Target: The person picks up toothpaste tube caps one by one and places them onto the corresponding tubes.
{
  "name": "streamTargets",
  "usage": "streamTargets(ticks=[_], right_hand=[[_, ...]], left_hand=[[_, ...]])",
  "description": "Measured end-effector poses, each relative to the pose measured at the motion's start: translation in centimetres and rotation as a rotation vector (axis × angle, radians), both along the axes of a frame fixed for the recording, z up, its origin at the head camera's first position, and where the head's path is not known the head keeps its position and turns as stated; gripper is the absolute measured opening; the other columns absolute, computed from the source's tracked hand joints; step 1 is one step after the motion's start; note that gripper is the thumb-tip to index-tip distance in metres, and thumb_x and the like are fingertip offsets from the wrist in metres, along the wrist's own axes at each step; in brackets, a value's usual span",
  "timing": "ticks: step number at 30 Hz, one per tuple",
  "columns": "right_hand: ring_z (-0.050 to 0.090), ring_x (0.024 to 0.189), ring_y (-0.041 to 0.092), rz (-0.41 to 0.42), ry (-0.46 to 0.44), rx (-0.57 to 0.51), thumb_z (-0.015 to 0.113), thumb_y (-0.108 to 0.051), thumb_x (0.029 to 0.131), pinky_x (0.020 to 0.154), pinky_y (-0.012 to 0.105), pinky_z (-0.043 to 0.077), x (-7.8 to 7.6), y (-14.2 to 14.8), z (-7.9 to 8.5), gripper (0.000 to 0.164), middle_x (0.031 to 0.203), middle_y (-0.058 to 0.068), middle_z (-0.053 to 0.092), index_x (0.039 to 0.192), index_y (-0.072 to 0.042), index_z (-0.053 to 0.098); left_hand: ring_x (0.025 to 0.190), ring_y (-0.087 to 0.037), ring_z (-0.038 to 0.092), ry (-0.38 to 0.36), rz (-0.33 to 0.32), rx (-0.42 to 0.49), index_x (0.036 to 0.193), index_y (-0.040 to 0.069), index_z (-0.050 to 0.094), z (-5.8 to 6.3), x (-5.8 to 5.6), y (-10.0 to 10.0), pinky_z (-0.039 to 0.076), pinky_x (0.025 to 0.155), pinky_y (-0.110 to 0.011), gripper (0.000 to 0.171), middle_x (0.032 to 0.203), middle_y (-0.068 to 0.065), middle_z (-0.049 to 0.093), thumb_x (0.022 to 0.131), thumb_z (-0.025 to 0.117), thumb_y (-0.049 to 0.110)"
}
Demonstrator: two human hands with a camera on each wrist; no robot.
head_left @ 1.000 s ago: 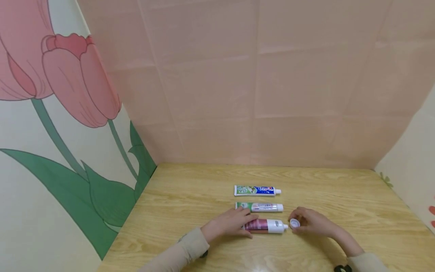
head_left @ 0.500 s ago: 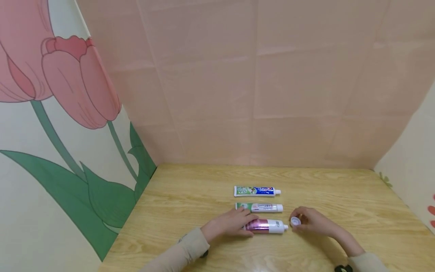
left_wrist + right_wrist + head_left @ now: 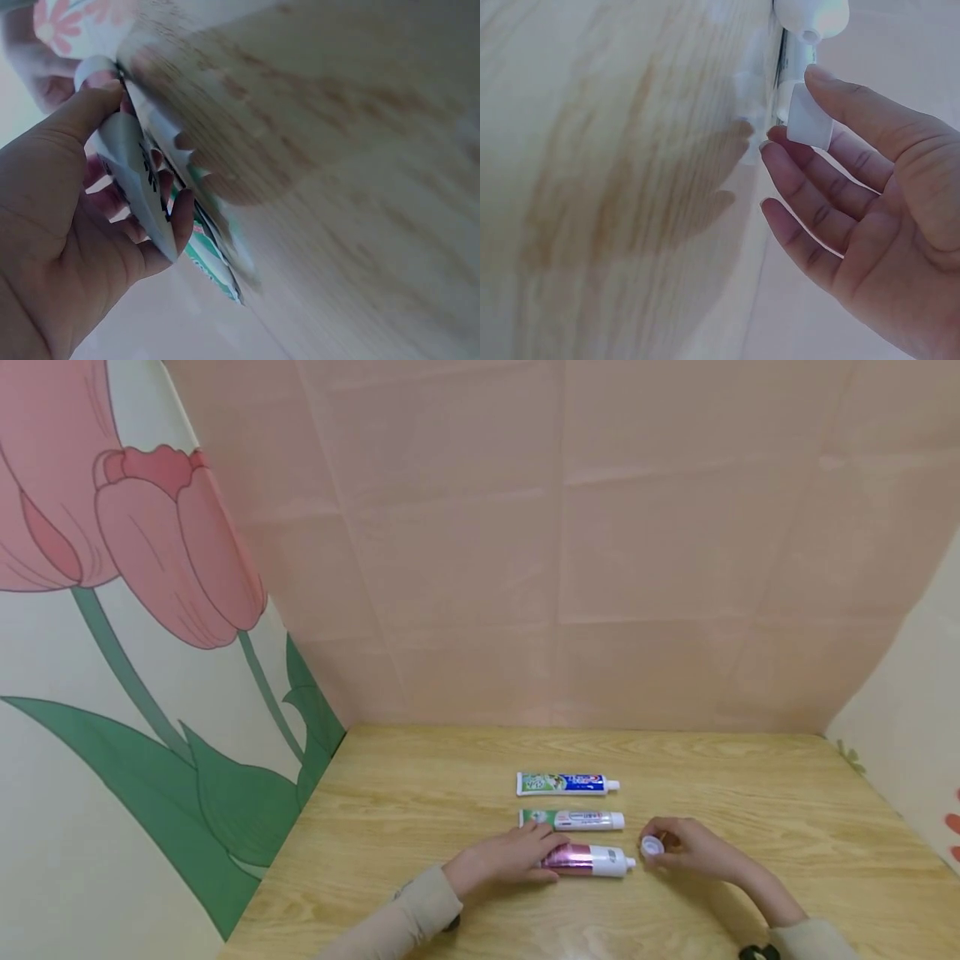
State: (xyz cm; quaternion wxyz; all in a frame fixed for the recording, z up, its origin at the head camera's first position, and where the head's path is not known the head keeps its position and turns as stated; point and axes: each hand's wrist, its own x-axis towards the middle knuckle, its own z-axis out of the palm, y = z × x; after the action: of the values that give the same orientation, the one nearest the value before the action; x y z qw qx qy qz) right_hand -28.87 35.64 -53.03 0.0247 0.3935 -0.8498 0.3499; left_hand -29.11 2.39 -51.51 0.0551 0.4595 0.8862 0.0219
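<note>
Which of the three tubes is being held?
The purple tube, frontmost of them: the left hand grips it; the middle tube and blue tube lie farther back, ungripped.

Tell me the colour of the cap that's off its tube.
White; the cap shows best in the right wrist view.

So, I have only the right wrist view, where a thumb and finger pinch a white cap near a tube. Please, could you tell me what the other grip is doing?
Observer: The head view shows the left grip holding the purple and white tube toward the end away from its nozzle.
Operator: Thank you. How many tubes are there in all, please, and in which order?
Observer: Three in a row: the held one is nearest to the person, then comes a green and white tube, and a green and blue tube lies farthest.
</note>
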Motion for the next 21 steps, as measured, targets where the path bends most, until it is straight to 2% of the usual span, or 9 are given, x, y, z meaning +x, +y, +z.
streamTargets(ticks=[7,13,21], right_hand=[[0.054,0.069,0.002,-0.057,-0.023,0.018,0.07,-0.013,0.081,0.055,0.02,0.046,0.3,-0.1,0.9,0.026,0.087,0.0,0.062,0.103,-0.002,0.061],[0.053,0.066,0.001,-0.075,0.032,0.002,0.069,-0.015,0.083,0.053,0.021,0.046,0.4,-0.6,1.7,0.025,0.087,-0.001,0.062,0.104,-0.004,0.061],[0.051,0.066,0.001,-0.087,0.056,-0.021,0.07,-0.019,0.082,0.052,0.021,0.045,0.3,-0.8,2.1,0.025,0.087,-0.003,0.06,0.104,-0.011,0.061]], left_hand=[[0.112,-0.007,0.043,0.04,-0.021,0.02,0.143,0.022,0.031,-0.2,-0.3,-0.4,0.04,0.097,-0.023,0.061,0.127,0.007,0.045,0.092,0.043,0.052],[0.116,-0.01,0.042,0.065,-0.02,0.05,0.145,0.02,0.029,0.0,-0.5,-0.8,0.037,0.102,-0.025,0.063,0.13,0.004,0.045,0.092,0.043,0.052],[0.113,-0.008,0.041,0.075,-0.009,0.102,0.144,0.021,0.03,0.5,-0.9,-1.2,0.038,0.1,-0.023,0.061,0.129,0.006,0.045,0.093,0.044,0.05]])
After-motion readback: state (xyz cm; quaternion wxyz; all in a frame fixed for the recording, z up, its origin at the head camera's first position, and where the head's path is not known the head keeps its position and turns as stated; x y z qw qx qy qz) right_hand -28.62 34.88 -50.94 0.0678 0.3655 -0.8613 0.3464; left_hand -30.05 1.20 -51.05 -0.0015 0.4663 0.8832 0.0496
